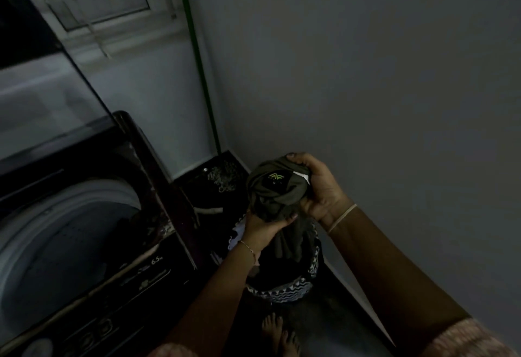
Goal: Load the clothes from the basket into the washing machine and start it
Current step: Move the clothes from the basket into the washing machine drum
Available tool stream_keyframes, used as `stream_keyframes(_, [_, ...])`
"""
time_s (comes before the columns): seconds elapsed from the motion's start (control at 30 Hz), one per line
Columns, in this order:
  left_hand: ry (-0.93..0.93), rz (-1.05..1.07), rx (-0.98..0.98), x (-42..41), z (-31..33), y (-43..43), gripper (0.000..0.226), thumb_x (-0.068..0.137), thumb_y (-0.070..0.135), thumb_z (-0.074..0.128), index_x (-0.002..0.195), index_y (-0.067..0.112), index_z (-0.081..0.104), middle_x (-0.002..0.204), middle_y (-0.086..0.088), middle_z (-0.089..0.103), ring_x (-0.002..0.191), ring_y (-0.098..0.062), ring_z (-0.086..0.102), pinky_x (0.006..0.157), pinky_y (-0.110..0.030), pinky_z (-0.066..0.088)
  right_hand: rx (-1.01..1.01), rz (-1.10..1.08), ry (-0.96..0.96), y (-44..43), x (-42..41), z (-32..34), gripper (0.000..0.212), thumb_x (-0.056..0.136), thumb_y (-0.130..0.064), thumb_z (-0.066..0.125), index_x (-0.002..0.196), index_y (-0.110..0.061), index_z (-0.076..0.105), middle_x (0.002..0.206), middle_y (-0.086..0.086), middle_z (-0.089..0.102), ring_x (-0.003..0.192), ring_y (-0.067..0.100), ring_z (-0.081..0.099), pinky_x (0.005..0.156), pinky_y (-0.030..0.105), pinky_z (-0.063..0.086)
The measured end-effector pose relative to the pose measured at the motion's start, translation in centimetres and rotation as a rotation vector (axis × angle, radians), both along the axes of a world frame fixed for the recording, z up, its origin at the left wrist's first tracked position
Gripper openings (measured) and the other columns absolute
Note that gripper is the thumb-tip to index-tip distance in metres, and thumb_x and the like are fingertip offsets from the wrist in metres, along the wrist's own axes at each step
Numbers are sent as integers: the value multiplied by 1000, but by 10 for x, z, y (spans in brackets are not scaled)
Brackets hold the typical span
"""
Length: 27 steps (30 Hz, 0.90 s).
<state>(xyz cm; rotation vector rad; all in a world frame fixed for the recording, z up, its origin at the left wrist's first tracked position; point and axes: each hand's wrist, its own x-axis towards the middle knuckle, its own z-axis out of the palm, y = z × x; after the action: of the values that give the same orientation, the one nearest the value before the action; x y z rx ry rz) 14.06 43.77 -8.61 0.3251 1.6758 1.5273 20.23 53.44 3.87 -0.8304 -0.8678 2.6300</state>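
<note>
Both hands hold one dark olive garment (pixel 277 191), bunched into a ball with a small green logo on a black patch facing up. The right hand (pixel 321 187) grips it from the right side. Its fingers are curled over the top of the bundle and the thumb is low on the cloth, so the hand is closed firmly around it. The left hand (pixel 262 229) supports the bundle from below with the palm up. Its thumb lies across the lower cloth and pinches it against the fingers. Each wrist wears a thin bangle.

The garment is in the air, directly above the laundry basket (pixel 282 292), and its lower end hangs down into the basket. The basket stands on the floor near the corner of the room, just beside the washing machine (pixel 158 266), and has a black and white zigzag pattern on its wall. Inside it are more dark clothes, and a piece of white cloth shows at its left edge.

The washing machine is a top loader and its lid (pixel 42 89) stands open. The drum (pixel 70 244) is visible, but it is too dark to tell what is inside. A bare foot (pixel 279 334) stands in front of the basket.
</note>
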Motion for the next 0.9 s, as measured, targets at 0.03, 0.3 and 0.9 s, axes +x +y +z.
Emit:
stream_keyframes(0.03, [-50, 21, 5, -3, 2, 1, 53, 87, 4, 65, 136, 5, 45, 138, -5, 51, 129, -22, 45, 97, -29, 47, -3, -1, 24, 1, 0, 8, 31, 88, -15, 48, 61, -11, 62, 63, 8, 64, 61, 22, 63, 65, 27, 56])
stream_keyframes(0.3, [-557, 199, 168, -29, 33, -5, 41, 99, 32, 45, 131, 7, 53, 133, -20, 56, 118, -35, 55, 90, -40, 47, 59, -43, 184, 25, 3, 30, 45, 87, -6, 34, 50, -10, 60, 60, 8, 63, 57, 21, 64, 61, 27, 58])
stream_keyframes(0.9, [-703, 241, 621, -52, 95, 12, 59, 96, 49, 40, 138, 7, 48, 138, -15, 54, 128, -32, 48, 108, -47, 36, 60, 95, -22, 13, 1, -19, 55, 92, -50, 48, 135, -16, 53, 134, 11, 58, 124, 28, 55, 108, 45, 40])
